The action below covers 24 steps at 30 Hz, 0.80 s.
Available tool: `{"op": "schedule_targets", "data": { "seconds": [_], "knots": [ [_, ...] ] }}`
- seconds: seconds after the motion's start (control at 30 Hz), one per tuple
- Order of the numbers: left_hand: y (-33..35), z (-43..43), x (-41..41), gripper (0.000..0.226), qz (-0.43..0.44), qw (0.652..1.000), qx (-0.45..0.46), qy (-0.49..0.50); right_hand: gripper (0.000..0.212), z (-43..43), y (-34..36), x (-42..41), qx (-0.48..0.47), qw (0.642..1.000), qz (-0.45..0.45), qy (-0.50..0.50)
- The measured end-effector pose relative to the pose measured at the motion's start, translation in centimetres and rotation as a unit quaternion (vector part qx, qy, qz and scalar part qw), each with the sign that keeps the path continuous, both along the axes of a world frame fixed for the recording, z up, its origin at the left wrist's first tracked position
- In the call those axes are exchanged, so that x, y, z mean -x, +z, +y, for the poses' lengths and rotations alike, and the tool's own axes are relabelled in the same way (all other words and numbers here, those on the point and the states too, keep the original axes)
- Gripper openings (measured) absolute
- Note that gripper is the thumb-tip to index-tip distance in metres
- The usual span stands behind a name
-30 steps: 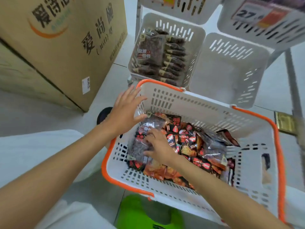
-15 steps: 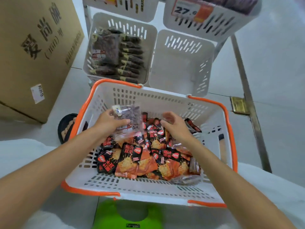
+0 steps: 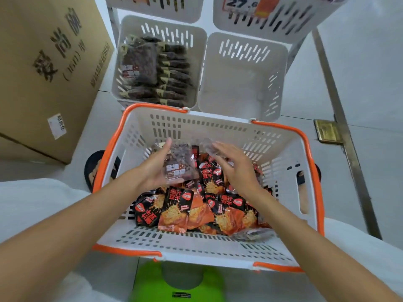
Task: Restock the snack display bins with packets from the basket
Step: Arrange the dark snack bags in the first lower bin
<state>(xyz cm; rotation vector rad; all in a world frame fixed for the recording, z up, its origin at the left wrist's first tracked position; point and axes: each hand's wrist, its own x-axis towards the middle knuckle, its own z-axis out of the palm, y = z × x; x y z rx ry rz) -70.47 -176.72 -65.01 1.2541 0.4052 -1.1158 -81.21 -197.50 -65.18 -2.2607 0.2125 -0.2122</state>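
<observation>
A green object (image 3: 176, 284) with a small black label, too blurred to read, sits nearest. Beyond it is the white basket (image 3: 196, 247) with an orange rim, its floor heaped with red packets (image 3: 181, 212) printed in black and orange with bold white Chinese characters and a red badge.

Above that heap, the left hand (image 3: 152, 171) lies palm up and grips a dark packet (image 3: 181, 168): clear film over brown pieces, with a white block label low on its face. The thumb lies over its upper corner and the fingers are beneath. The right hand (image 3: 237, 168) is just beside it, fingers fairly straight. A blurred scrap of clear film shows at their tips, but whether they pinch it I cannot tell.

A sandal (image 3: 96, 168) lies left of the basket. Past the basket's far wall, the left bin (image 3: 128, 25) holds rows of similar dark packets, and the right bin (image 3: 281, 62) adjoins it. Higher up, a price tag (image 3: 239, 4) reads "27.". The box (image 3: 43, 62) at left carries large Chinese lettering and a white sticker.
</observation>
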Motion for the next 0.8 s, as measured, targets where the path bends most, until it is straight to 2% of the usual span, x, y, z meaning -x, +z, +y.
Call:
{"op": "schedule_targets", "data": {
  "seconds": [0.07, 0.1, 0.13, 0.17, 0.2, 0.27, 0.37, 0.43, 0.5, 0.57, 0.63, 0.73, 0.8],
  "knots": [
    [0.6, 0.0, 0.0, 0.076, 0.044, 0.996, 0.060, 0.039, 0.041, 2.5, 0.6, 0.0, 0.029, 0.992, 0.000, 0.119],
    [1.0, 0.0, -0.1, 0.069, 0.044, 0.995, 0.074, 0.058, 0.041, 3.0, 0.6, 0.0, 0.030, 0.988, 0.013, 0.151],
    [1.4, 0.0, -0.4, 0.052, 0.026, 0.995, 0.072, 0.065, 0.041, 3.2, 0.6, -0.1, 0.007, 0.988, 0.039, 0.150],
    [1.6, 0.1, -0.7, 0.035, 0.008, 0.996, 0.062, 0.064, 0.046, 3.3, 0.9, -0.2, -0.036, 0.989, 0.075, 0.120],
    [1.7, 0.2, -1.1, 0.031, -0.011, 0.997, 0.045, 0.067, 0.054, 3.4, 1.4, -0.3, -0.088, 0.987, 0.112, 0.073],
    [1.7, 0.5, -1.5, 0.047, -0.044, 0.997, 0.025, 0.063, 0.072, 3.3, 2.2, -0.7, -0.161, 0.975, 0.153, -0.030],
    [1.5, 0.7, -1.6, 0.060, -0.070, 0.995, 0.033, 0.064, 0.096, 3.4, 3.0, -2.1, -0.157, 0.956, 0.193, -0.153],
    [1.7, 0.8, -1.7, 0.058, -0.071, 0.993, 0.051, 0.085, 0.101, 3.5, 3.3, -2.7, -0.233, 0.925, 0.225, -0.198],
    [2.0, 1.1, -2.1, 0.054, -0.093, 0.993, 0.038, 0.068, 0.093, 3.7, 3.2, -3.1, -0.293, 0.911, 0.218, -0.195],
    [2.6, 1.5, -2.3, 0.053, -0.127, 0.991, 0.017, 0.020, 0.088, 4.0, 3.6, -3.1, -0.241, 0.944, 0.171, -0.144],
    [2.8, 1.8, -2.5, 0.058, -0.151, 0.988, 0.016, -0.017, 0.095, 4.2, 4.4, -3.7, -0.167, 0.976, 0.132, -0.041],
    [3.4, 2.1, -3.1, 0.088, -0.178, 0.979, -0.002, -0.097, 0.106, 4.5, 6.1, -5.5, -0.090, 0.979, 0.145, 0.107],
    [3.5, 2.1, -3.2, 0.088, -0.187, 0.973, 0.002, -0.131, 0.103, 5.2, 6.8, -6.4, -0.039, 0.990, 0.092, 0.096]
  ]
}}
